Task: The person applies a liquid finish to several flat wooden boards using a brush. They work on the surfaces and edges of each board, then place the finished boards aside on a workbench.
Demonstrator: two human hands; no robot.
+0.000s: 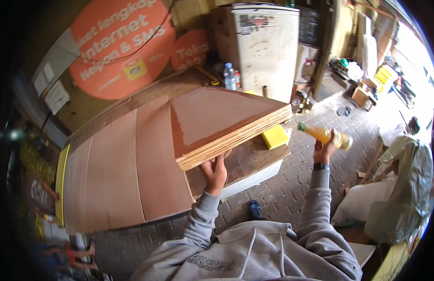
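My left hand (214,172) grips the underside of a thick stack of wooden boards (226,114) near its front corner. The top board is pinkish brown with darker, uneven reddish-brown margins, and the layered edges face me. My right hand (324,151) holds a glass bottle (325,135) of yellowish liquid sideways, its neck pointing left, off the right of the stack. A yellow block (275,136) sits under the stack's right part on a worn wooden bench top (245,164). Long brown panels (114,173) lie side by side to the left of the stack.
Plastic bottles (229,75) and a white fridge (264,56) stand behind the bench. Paved floor (310,112) runs rightward to boxes (362,93) and clutter. Grey sheeting (397,187) covers items at right. Parts of other people (76,253) show at lower left. A large round orange sign (118,75) is behind.
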